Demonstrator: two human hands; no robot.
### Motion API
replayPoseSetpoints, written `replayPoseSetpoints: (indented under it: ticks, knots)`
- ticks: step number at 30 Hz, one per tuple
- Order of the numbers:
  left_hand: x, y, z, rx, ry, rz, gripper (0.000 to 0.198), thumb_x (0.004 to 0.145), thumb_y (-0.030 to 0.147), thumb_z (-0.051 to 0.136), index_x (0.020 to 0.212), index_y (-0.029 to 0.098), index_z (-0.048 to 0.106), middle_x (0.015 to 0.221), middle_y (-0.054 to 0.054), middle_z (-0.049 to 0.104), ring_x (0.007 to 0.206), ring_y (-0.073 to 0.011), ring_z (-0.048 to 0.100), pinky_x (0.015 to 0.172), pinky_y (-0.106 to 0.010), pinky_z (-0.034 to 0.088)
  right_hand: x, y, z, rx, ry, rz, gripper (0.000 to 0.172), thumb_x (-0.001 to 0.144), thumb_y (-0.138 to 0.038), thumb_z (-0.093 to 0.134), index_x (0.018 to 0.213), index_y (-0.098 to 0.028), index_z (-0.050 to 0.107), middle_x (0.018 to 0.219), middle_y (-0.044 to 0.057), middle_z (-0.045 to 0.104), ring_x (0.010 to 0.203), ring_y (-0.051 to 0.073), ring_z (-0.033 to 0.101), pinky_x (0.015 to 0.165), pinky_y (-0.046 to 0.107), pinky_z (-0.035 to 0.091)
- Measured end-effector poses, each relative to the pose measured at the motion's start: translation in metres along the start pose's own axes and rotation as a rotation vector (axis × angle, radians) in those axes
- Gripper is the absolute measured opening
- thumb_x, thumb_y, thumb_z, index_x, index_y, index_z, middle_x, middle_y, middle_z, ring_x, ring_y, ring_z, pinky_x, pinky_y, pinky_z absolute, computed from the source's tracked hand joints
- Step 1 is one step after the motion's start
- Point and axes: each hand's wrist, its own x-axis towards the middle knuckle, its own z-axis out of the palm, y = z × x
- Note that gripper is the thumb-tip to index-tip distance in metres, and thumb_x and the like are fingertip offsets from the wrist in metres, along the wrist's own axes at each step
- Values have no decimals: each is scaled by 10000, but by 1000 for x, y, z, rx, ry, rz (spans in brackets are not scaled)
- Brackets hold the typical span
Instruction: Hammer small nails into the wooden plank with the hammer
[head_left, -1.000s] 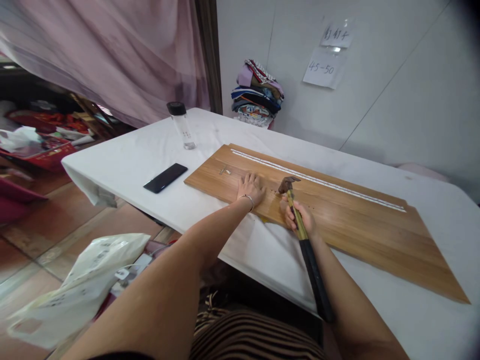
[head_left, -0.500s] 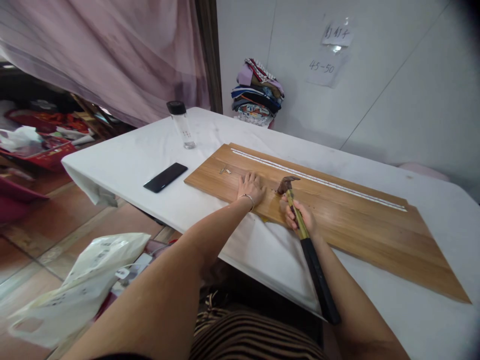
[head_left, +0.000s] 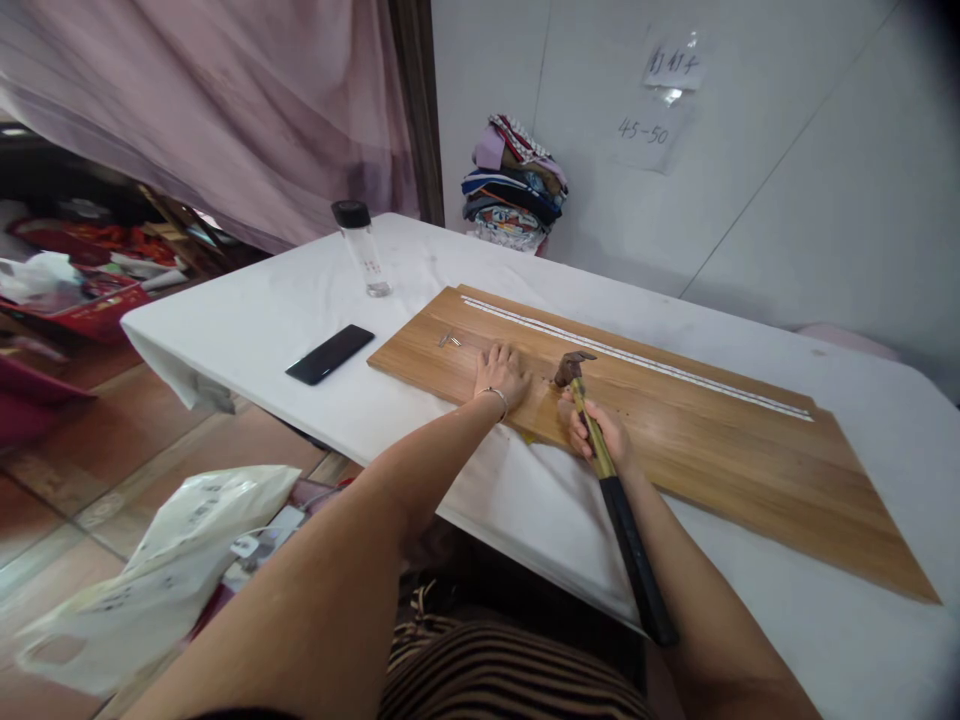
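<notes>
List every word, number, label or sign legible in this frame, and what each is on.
"钉钉子": handwritten, slightly blurred, upper paper sheet on the wall.
"45-50": handwritten, lower paper sheet.
Bottle: small print, unreadable.
Plastic bag: print too blurred to read.
White strips on the wooden board: any markings too small to read.

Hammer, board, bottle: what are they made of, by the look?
Hammer: head probably rusted steel, brown and dull; shaft yellow, painted metal or fibreglass, can't tell; grip black, satin, likely rubber or plastic.
Board: wood or wood-look laminate; brown grain, soft sheen.
Bottle: glass or clear plastic, see-through; black cap, likely plastic.
</notes>
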Motion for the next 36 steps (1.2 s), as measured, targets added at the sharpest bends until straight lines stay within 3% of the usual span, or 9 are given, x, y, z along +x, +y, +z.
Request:
replayPoseSetpoints:
  ticks: [4, 10, 25, 36]
  knots:
    - [0, 0, 1, -1, 2, 2, 403, 1036, 402, 444, 1330, 227, 656, 1535, -133, 601, 1463, -324, 454, 1233, -530, 322, -1, 0, 1, -3, -3, -48, 438, 871, -530, 720, 1165, -211, 657, 526, -112, 486, 312, 80, 364, 339, 228, 238]
    - [1, -1, 2, -4, 2, 1, 402, 1030, 397, 459, 1339, 226, 650, 1524, -133, 604, 1456, -327, 457, 1228, -531, 329, 2, 0, -3, 20, -16, 23, 399, 876, -533, 705, 1117, -221, 638, 523, -115, 484, 309, 86, 363, 338, 226, 245]
    - [1, 0, 1, 15, -9, -5, 421, 1044, 413, 447, 1362, 226, 650, 1541, -131, 594, 1476, -333, 449, 1226, -520, 332, 2, 1, -3, 54, -17, 13, 441, 827, -534, 756, 1113, -215, 653, 518, -110, 499, 301, 82, 369, 327, 221, 246]
    - [1, -1, 3, 11, 2, -2, 406, 1040, 405, 457, 1343, 216, 649, 1533, -133, 599, 1464, -324, 457, 1226, -518, 334, 2, 2, -4, 24, -34, 10, 391, 888, -519, 703, 1130, -216, 647, 530, -110, 493, 312, 81, 371, 337, 222, 244]
